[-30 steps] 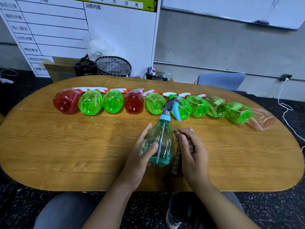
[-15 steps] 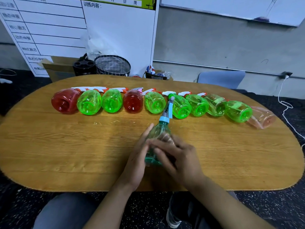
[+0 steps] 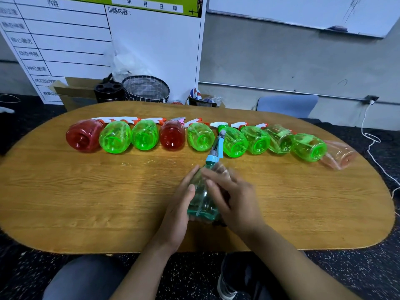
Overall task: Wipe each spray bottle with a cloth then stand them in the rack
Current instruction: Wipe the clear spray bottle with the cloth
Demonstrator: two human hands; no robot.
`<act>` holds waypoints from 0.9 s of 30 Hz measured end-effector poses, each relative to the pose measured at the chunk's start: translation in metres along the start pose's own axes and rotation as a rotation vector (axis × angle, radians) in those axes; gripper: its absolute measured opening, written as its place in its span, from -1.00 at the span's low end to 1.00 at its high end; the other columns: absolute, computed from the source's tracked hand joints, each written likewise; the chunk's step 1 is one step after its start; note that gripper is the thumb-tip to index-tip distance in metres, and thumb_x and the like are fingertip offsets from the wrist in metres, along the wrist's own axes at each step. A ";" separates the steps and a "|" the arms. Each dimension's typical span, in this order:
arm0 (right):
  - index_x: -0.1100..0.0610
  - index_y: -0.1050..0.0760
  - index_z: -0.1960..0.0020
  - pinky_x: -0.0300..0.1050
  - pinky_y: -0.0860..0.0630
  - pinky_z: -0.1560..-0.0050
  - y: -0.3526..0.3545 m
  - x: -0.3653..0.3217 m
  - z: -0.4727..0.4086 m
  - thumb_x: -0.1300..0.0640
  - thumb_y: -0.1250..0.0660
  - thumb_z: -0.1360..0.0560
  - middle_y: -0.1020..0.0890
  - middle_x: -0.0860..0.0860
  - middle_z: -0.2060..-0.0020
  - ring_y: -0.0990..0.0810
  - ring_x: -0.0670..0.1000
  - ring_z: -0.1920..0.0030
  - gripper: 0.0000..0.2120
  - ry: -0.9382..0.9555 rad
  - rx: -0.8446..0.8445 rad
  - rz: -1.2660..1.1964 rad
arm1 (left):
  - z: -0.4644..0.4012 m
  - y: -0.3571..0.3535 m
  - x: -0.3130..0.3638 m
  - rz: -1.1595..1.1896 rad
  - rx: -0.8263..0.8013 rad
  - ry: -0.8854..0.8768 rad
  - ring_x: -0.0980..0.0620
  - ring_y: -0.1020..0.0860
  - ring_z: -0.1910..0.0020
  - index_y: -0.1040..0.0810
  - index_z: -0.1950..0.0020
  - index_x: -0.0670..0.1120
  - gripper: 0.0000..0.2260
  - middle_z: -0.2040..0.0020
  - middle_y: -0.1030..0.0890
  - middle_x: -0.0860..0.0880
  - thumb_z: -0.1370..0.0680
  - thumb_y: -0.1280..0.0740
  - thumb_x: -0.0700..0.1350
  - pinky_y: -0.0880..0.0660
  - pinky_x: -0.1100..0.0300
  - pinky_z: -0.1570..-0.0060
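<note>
Left hand (image 3: 179, 204) grips the teal spray bottle (image 3: 202, 198) lying on the wooden table (image 3: 86, 202). Right hand (image 3: 236, 198) lies over it, fingers loosely bent; can't tell what it's grasping.

a clear teal spray bottle (image 3: 202, 200) with a blue-grey trigger head stands just before a row of lying green and red bottles (image 3: 234, 142).

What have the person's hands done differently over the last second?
The right hand moved from beside the teal bottle across its front, covering the cloth. The left hand kept gripping the bottle, whose nozzle turned. The row of lying bottles on the table stayed put.
</note>
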State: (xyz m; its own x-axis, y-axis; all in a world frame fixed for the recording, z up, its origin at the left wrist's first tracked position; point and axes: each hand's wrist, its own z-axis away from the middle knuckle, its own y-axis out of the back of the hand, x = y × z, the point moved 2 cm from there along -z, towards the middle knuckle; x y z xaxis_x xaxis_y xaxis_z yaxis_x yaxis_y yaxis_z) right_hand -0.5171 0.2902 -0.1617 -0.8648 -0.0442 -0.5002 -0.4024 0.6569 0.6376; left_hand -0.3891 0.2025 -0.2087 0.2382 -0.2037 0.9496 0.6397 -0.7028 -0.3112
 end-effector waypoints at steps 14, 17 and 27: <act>-0.05 -0.65 -0.33 0.09 -0.64 0.08 -0.003 0.012 -0.023 -0.17 -0.20 -0.69 -0.67 0.01 -0.06 -0.67 -0.01 0.00 -0.62 -0.118 0.079 -0.008 | 0.001 -0.002 0.004 0.042 0.010 0.033 -0.17 -0.67 -0.26 -0.41 -0.55 0.29 -0.58 -0.43 -0.61 -0.01 -0.68 -0.18 0.11 -0.67 -0.06 0.18; -0.06 -0.61 -0.38 0.08 -0.63 0.18 -0.005 0.005 -0.013 -0.13 -0.22 -0.70 -0.63 0.04 -0.03 -0.66 0.03 0.08 -0.65 -0.070 0.071 0.010 | 0.000 0.000 0.003 0.069 0.010 0.030 -0.15 -0.66 -0.30 -0.39 -0.57 0.24 -0.56 -0.43 -0.62 -0.01 -0.67 -0.17 0.09 -0.67 -0.12 0.07; -0.07 -0.65 -0.35 -0.03 -0.66 0.15 -0.004 -0.002 0.031 0.00 -0.39 -0.66 -0.67 0.02 -0.07 -0.70 0.02 0.06 -0.73 0.368 -0.062 0.094 | -0.003 -0.002 0.006 0.051 0.051 0.015 -0.10 -0.57 -0.45 -0.39 -0.59 0.15 -0.56 -0.47 -0.60 -0.01 -0.69 -0.16 0.06 -0.50 -0.06 -0.34</act>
State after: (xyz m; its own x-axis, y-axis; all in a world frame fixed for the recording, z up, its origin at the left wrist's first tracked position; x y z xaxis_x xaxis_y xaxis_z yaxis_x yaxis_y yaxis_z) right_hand -0.5043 0.3108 -0.1809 -0.9441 -0.2605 -0.2019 -0.3243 0.6249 0.7102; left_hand -0.3912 0.2012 -0.2023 0.2610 -0.2489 0.9327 0.6631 -0.6559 -0.3606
